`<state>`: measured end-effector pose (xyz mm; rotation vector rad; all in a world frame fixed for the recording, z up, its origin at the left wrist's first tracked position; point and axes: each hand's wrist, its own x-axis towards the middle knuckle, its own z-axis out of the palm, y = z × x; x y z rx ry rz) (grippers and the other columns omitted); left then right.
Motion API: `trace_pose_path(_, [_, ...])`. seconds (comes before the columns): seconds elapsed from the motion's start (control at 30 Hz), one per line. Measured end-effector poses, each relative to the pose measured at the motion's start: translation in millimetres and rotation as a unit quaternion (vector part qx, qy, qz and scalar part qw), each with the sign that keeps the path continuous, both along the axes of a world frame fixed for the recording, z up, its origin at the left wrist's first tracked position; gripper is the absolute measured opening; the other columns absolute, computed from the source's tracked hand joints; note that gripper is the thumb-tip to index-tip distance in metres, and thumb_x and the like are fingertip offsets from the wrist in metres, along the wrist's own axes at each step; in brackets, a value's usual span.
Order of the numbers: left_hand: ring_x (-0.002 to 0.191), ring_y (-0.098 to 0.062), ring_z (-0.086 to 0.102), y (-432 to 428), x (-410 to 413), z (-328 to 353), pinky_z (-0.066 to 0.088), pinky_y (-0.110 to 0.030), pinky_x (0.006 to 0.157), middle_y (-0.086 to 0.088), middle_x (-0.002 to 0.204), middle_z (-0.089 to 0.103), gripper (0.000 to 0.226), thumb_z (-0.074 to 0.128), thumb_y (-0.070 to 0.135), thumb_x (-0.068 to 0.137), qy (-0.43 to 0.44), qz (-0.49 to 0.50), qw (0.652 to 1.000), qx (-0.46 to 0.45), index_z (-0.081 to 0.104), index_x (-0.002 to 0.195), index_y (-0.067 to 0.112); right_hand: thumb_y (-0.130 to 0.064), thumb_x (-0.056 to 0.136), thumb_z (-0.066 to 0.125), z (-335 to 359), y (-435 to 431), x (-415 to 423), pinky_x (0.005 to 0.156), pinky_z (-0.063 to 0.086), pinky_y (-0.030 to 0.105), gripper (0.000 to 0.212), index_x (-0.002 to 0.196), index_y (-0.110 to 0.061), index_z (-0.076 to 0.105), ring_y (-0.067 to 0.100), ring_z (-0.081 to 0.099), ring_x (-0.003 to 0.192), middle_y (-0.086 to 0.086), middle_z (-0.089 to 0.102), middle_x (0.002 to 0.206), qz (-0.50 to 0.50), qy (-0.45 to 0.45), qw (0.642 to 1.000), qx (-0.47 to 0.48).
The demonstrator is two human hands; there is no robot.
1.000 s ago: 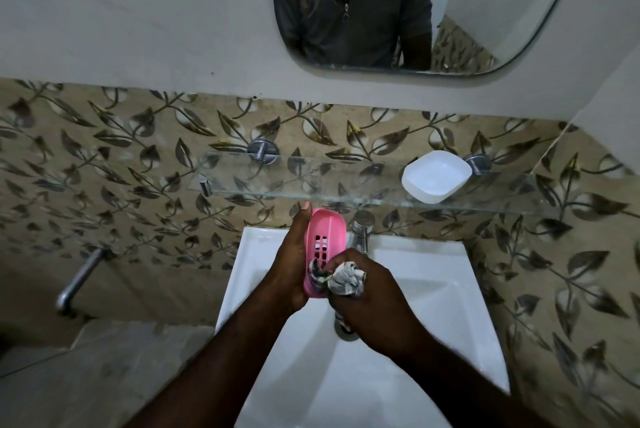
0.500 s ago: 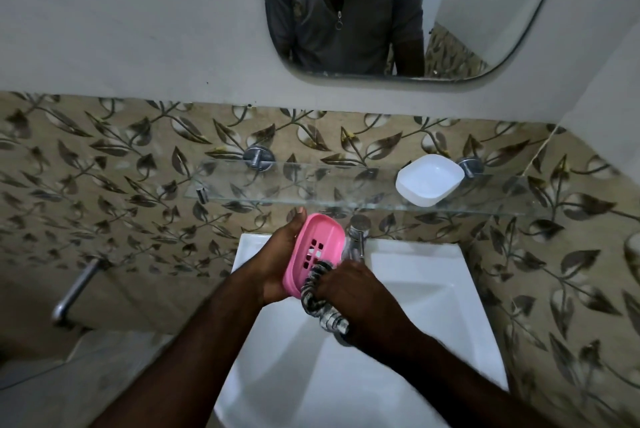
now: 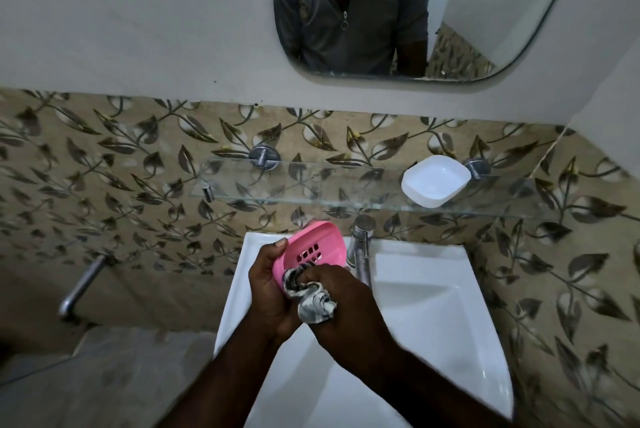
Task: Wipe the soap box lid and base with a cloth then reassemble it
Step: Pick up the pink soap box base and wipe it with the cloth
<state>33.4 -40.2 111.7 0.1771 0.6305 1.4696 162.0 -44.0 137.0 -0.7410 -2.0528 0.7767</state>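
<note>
The left hand (image 3: 268, 284), grip round the pink tray (image 3: 318, 244) over the sink (image 3: 433, 306), has turned it face-up; the right hand (image 3: 346, 303), grip bunching the cloth (image 3: 313, 299), rubs its near end, so wiping continues, white dish (image 3: 434, 181) unmoved on the shelf (image 3: 311, 185)

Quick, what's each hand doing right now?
Left hand: closed, holding the pink soap box piece.
Right hand: closed, holding the cloth against that piece.

I see both forearms come in from the lower edge, hands touching. My left hand (image 3: 268, 284) grips the pink soap box part (image 3: 313, 245) from its left side; my right hand (image 3: 346, 303) curls round the cloth (image 3: 313, 301), pressing it against that part.
</note>
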Motion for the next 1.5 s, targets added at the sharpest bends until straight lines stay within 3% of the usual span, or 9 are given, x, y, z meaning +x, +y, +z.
trace_pose_path(0.1, [0.094, -0.04, 0.064, -4.6, 0.8, 5.0, 0.053, -0.05, 0.089, -0.025, 0.104, 0.064, 0.076, 0.081, 0.034, 0.045, -0.007, -0.009, 1.0, -0.003, 0.067, 0.112, 0.0, -0.008, 0.07, 0.057, -2.7, 16.8, 10.9, 0.08, 0.042, 0.028, 0.032, 0.099, -0.022, 0.058, 0.018, 0.058, 0.088, -0.001, 0.065, 0.092, 0.085, -0.127, 0.979, 0.138])
trace_pose_path(0.2, [0.096, -0.04, 0.067, -5.2, 0.4, 10.2, 0.056, -0.047, 0.085, -0.027, 0.113, 0.065, 0.084, 0.081, 0.033, 0.045, -0.021, -0.018, 1.0, 0.01, 0.065, 0.12, -0.001, -0.005, 0.058, 0.064, -8.5, 41.7, 24.0, 0.079, 0.035, 0.031, 0.039, 0.092, -0.023, 0.057, 0.021, 0.058, 0.086, -0.003, 0.065, 0.085, 0.038, -0.249, 0.948, 0.196])
trace_pose_path(0.43, [0.085, -0.033, 0.067, 1.5, 10.7, 11.1, 0.051, -0.041, 0.091, -0.02, 0.097, 0.07, 0.066, 0.061, 0.035, 0.06, -0.01, -0.021, 1.0, 0.0, 0.064, 0.119, 0.002, -0.005, 0.068, 0.068, 7.4, 2.6, 3.9, 0.061, 0.047, 0.018, 0.027, 0.079, -0.029, 0.059, 0.002, 0.059, 0.068, -0.013, 0.063, 0.069, -0.084, -0.071, 0.992, -0.07])
trace_pose_path(0.67, [0.097, -0.041, 0.067, 0.0, 5.4, 13.0, 0.056, -0.048, 0.084, -0.027, 0.115, 0.065, 0.078, 0.072, 0.033, 0.053, -0.026, -0.029, 0.999, 0.011, 0.063, 0.122, -0.001, -0.011, 0.054, 0.06, 15.4, 28.5, 24.3, 0.071, 0.044, 0.033, 0.034, 0.086, -0.019, 0.07, 0.021, 0.06, 0.081, -0.001, 0.072, 0.083, 0.041, -0.234, 0.962, 0.135])
trace_pose_path(0.87, [0.091, -0.035, 0.066, 2.3, 7.6, 13.9, 0.051, -0.042, 0.09, -0.021, 0.107, 0.066, 0.07, 0.068, 0.034, 0.054, -0.013, -0.02, 1.0, 0.015, 0.067, 0.116, 0.001, -0.018, 0.066, 0.06, 20.4, 10.3, 6.1, 0.062, 0.046, 0.031, 0.007, 0.073, -0.021, 0.061, 0.012, 0.058, 0.068, -0.003, 0.065, 0.069, -0.053, -0.154, 0.987, -0.007])
trace_pose_path(1.03, [0.088, -0.037, 0.068, 3.6, 4.4, 19.4, 0.057, -0.043, 0.08, -0.024, 0.103, 0.068, 0.066, 0.064, 0.034, 0.056, -0.022, -0.019, 0.999, 0.027, 0.069, 0.112, 0.0, -0.009, 0.062, 0.063, 18.9, 14.7, 13.2, 0.077, 0.046, 0.03, 0.027, 0.087, -0.017, 0.071, 0.02, 0.061, 0.085, 0.001, 0.072, 0.086, 0.025, -0.163, 0.98, 0.11])
trace_pose_path(1.2, [0.115, -0.039, 0.053, 3.3, 5.5, 22.2, 0.038, -0.044, 0.104, -0.026, 0.132, 0.053, 0.094, 0.075, 0.031, 0.052, 0.009, -0.055, 0.998, 0.025, 0.049, 0.137, -0.001, -0.007, 0.055, 0.059, 13.4, 33.3, 29.3, 0.073, 0.041, 0.03, 0.027, 0.077, -0.022, 0.064, 0.024, 0.062, 0.077, -0.004, 0.067, 0.077, -0.052, -0.267, 0.953, 0.132])
trace_pose_path(1.33, [0.089, -0.033, 0.064, 6.3, 8.7, 24.9, 0.052, -0.037, 0.084, -0.021, 0.102, 0.067, 0.09, 0.08, 0.033, 0.042, 0.019, -0.029, 0.999, 0.028, 0.062, 0.123, -0.001, -0.011, 0.058, 0.065, 27.5, 8.3, 8.0, 0.059, 0.046, 0.032, 0.019, 0.067, -0.024, 0.055, 0.018, 0.056, 0.069, -0.006, 0.06, 0.071, -0.074, -0.169, 0.982, 0.045])
trace_pose_path(1.5, [0.113, -0.04, 0.052, 7.1, 4.1, 28.8, 0.036, -0.046, 0.106, -0.028, 0.125, 0.054, 0.094, 0.072, 0.034, 0.054, 0.021, -0.042, 0.998, 0.031, 0.047, 0.138, 0.001, -0.01, 0.052, 0.063, 21.2, 19.7, 23.4, 0.093, 0.037, 0.036, 0.048, 0.098, -0.023, 0.07, 0.017, 0.062, 0.092, -0.004, 0.07, 0.095, -0.005, -0.235, 0.959, 0.159])
